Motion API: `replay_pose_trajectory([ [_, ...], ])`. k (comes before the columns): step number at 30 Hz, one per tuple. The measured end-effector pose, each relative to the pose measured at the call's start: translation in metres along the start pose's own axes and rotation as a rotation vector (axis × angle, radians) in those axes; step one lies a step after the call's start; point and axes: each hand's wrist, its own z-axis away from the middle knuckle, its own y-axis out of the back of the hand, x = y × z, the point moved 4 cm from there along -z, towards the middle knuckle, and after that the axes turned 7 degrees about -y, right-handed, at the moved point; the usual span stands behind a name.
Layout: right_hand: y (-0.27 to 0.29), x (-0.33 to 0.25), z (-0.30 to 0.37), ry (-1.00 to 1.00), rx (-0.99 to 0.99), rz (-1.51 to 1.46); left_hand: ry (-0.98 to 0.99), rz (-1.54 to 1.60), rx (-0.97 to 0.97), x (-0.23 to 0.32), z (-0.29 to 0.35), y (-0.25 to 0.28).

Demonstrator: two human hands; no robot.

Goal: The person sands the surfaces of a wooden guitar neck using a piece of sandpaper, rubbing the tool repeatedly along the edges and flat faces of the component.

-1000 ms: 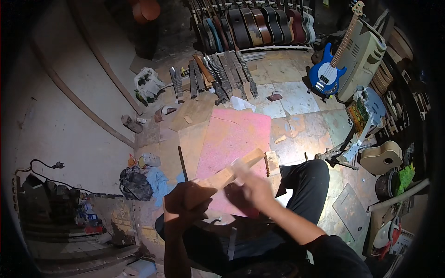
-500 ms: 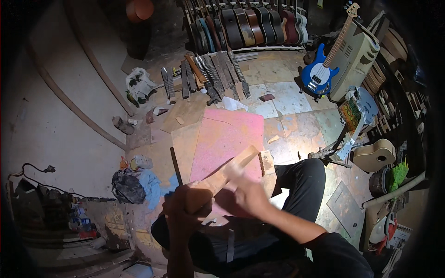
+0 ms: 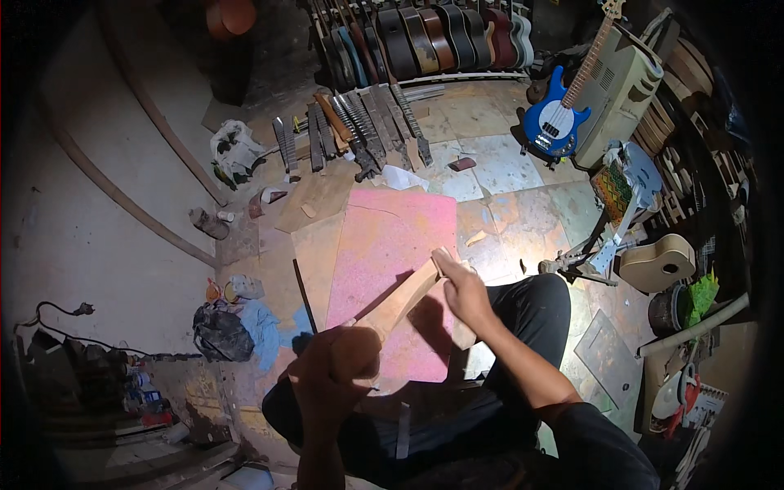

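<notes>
A pale wooden guitar neck (image 3: 398,309) slants across my lap, its thick rounded end at the lower left and its narrower end pointing to the upper right. My left hand (image 3: 320,371), in shadow, is wrapped round the thick end. At the narrower end, my right hand (image 3: 467,296) is closed over the wood with the thumb along the top. Whether anything lies between its fingers and the wood is hidden. Below the neck lies a pink board (image 3: 392,233). Part of a pale wooden block (image 3: 463,336) shows under my right wrist.
Several loose guitar necks (image 3: 359,126) lie beyond the board, before a row of guitars (image 3: 433,41). A blue bass (image 3: 559,118) leans at the far right; an unfinished guitar body (image 3: 657,263) sits nearer. A dark plastic bag (image 3: 222,333) lies left.
My right hand has gone from a blur at the neck's middle outward to its narrower end. My left hand keeps its grip on the thick end. The view has shifted slightly.
</notes>
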Motion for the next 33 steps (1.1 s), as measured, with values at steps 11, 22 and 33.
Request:
replay_pose_trajectory([
  [11, 0.003, -0.050, 0.034, -0.002, -0.119, -0.028, -0.013, -0.040, -0.010, 0.007, 0.003, -0.006],
  [22, 0.013, -0.080, 0.078, 0.278, -0.134, -0.128, -0.030, 0.068, -0.044, 0.014, 0.019, -0.017],
  [33, 0.004, -0.050, 0.068, 0.288, -0.096, 0.004, -0.062, 0.035, -0.065, 0.014, 0.024, -0.015],
])
